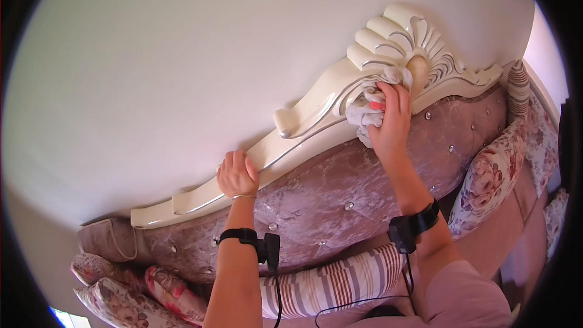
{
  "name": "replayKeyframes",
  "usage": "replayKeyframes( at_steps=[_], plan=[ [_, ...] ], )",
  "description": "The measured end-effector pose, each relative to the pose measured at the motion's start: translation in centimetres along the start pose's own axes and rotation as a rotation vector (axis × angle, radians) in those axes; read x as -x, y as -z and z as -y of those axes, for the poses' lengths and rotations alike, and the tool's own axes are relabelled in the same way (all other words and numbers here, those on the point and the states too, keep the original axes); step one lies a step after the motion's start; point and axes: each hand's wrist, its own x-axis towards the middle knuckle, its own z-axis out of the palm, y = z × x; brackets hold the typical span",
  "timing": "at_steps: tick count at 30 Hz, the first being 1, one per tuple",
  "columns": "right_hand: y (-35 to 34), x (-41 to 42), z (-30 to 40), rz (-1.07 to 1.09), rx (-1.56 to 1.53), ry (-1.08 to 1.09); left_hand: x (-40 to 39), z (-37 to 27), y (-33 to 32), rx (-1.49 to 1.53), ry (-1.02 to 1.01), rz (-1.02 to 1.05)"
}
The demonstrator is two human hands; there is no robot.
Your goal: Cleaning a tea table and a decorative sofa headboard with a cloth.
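Observation:
My right hand point(395, 120) grips a crumpled whitish cloth point(363, 111) and presses it against the carved crest of a sofa's backrest. The crest is a glossy cream shell carving point(396, 32) with silver-coloured lines; the cloth covers part of its lower left side. A small red patch shows between the fingers and the cloth. Further left and lower, my left hand point(237, 175) rests over the cream top rail point(282, 146), its fingers curled over the upper edge and holding no loose object. Below the rail is mauve velvet upholstery point(319, 200) with shiny crystal-like buttons.
A pale wall point(173, 77) stands right behind the rail. Along the seat lie a striped cushion point(337, 282), a floral cushion point(492, 168) at right and several more at lower left. Black cables point(276, 291) hang from the straps on both forearms.

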Motion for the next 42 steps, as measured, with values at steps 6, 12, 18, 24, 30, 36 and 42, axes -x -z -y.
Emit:
replayKeyframes(
  at_steps=[6,12,18,24,30,36,42],
  plan=[
    [0.0,0.1,1.2,0.057,0.203,0.336,0.0,0.2,-0.3,0.002,-0.011,-0.024],
    [0.7,-0.1,0.0,0.187,0.272,0.689,-0.1,0.1,0.0,-0.012,-0.014,-0.022],
    [1.7,-2.2,-1.4,0.292,0.277,0.857,0.0,0.1,-0.1,-0.014,0.002,-0.015],
    [1.8,-1.7,-1.8,0.187,0.237,0.469,-0.1,0.2,-0.4,0.005,-0.005,-0.026],
    [0.1,0.5,0.5,0.108,0.156,0.253,-0.1,0.4,-0.1,0.006,0.002,-0.021],
    [-1.6,6.1,1.3,0.255,0.068,0.219,0.2,0.4,-0.4,0.025,-0.001,-0.028],
    [-3.1,6.3,5.3,0.254,0.026,0.260,-0.1,0.1,0.0,0.000,-0.010,-0.017]
  ],
)
